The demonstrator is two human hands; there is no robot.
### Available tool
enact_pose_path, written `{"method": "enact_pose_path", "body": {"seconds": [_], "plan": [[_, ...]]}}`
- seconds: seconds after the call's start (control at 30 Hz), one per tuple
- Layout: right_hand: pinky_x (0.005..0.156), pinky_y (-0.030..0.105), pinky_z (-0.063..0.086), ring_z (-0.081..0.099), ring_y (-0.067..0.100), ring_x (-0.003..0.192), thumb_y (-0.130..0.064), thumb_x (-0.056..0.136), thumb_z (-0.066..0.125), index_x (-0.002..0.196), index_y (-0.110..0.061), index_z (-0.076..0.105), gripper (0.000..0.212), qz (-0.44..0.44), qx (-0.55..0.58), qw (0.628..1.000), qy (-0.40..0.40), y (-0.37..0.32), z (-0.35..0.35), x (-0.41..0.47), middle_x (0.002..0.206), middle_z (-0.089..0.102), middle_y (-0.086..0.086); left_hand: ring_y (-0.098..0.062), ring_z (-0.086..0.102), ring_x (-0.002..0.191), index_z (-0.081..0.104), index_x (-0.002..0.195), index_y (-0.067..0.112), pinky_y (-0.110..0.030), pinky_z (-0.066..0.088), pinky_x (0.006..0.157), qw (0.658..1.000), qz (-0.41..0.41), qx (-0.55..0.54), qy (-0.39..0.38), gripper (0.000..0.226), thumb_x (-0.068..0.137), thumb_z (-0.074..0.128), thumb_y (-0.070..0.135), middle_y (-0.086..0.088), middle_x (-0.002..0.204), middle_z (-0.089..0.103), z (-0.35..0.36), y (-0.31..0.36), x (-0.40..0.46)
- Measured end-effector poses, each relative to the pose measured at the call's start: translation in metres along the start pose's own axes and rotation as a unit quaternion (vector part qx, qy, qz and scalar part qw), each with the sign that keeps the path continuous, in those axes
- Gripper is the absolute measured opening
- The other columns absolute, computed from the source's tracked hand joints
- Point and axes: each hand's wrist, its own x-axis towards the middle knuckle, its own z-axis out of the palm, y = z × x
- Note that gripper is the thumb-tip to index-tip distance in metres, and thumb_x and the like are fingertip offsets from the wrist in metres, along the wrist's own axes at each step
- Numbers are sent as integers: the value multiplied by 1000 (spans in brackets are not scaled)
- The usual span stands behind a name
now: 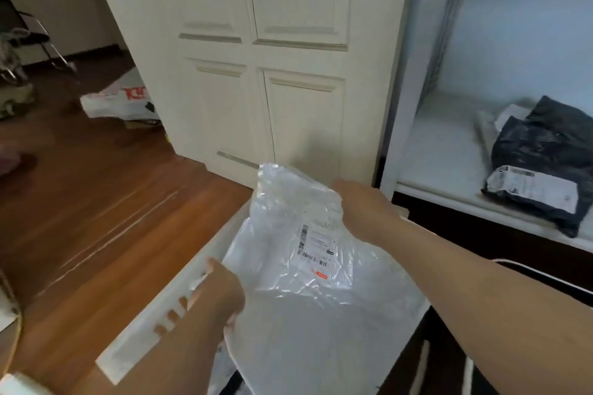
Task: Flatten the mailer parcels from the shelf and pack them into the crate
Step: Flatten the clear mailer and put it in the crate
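White mailer [308, 266] hangs over the crate [154, 327], long axis near-to-far; our left hand [221, 295] pinches its near-left edge, right hand [365, 212] its far-right.

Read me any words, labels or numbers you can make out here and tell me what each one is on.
"Ki", red letters cut off by the door, on the white bag on the floor.
Label on the clear mailer held in both hands: barcodes and print, too small to read.
Label on the dark mailer on the shelf: blurred, unreadable.
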Motion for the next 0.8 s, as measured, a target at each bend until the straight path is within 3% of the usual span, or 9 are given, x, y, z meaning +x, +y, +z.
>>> {"method": "enact_pose_path", "body": {"seconds": [0.1,0.2,0.33,0.43,0.53,0.57,0.63,0.73,0.8], "plan": [[93,37,44,55,28,111,5,92,36,137,-21,41,53,-34,-23,998,-37,-13,38,26,125,58,7,-30,35,136,8,150,4,-40,31,109,1000,2,20,15,70,94,49,10,-17,150,30,21,-6,8],[91,40,48,56,29,110,7,92,38,136,-20,43,52,-44,-4,996,-83,-19,79,40,125,58,9,-31,22,143,10,150,1,-39,25,113,991,27,127,-20,67,96,49,14,-18,157,13,29,-12,14],[72,34,48,60,26,98,11,90,41,135,-20,44,54,-65,43,989,-125,-23,130,51,116,61,8,-25,53,121,45,138,9,-33,45,96,964,32,261,-36,52,89,62,18,-6,140,49,32,-14,40],[67,26,35,58,26,94,7,92,42,126,-17,51,42,-72,67,987,-126,-21,162,53,102,61,5,-20,60,101,54,126,15,-29,47,79,968,54,244,-29,42,88,64,28,1,117,62,40,-7,58],[65,24,31,55,23,84,3,95,42,119,-16,53,32,-48,123,982,-134,-14,188,56,93,57,3,-15,60,84,43,128,13,-25,43,63,975,104,146,132,38,92,51,23,2,104,61,56,3,67],[62,24,31,53,22,82,1,96,42,119,-16,52,29,-39,138,979,-148,-10,196,56,92,55,2,-15,59,89,39,129,14,-26,43,67,963,144,120,191,40,94,48,31,2,108,57,64,9,68],[59,24,36,51,21,78,-5,98,42,120,-17,49,26,-8,151,972,-179,-1,211,58,91,53,2,-20,47,113,31,136,18,-33,41,87,935,234,85,254,54,94,40,51,-2,128,44,84,21,71],[59,27,40,52,19,73,-9,99,42,125,-16,43,27,34,137,962,-234,8,225,64,93,53,5,-33,11,142,8,147,31,-56,20,111,938,264,104,198,85,81,42,73,-10,153,9,111,32,76],[76,34,43,56,25,96,-6,95,45,134,-17,36,41,44,73,965,-249,12,230,67,109,53,5,-36,-19,143,-13,147,39,-66,7,110,948,269,102,137,106,71,49,80,-8,156,-22,130,32,88]]}}
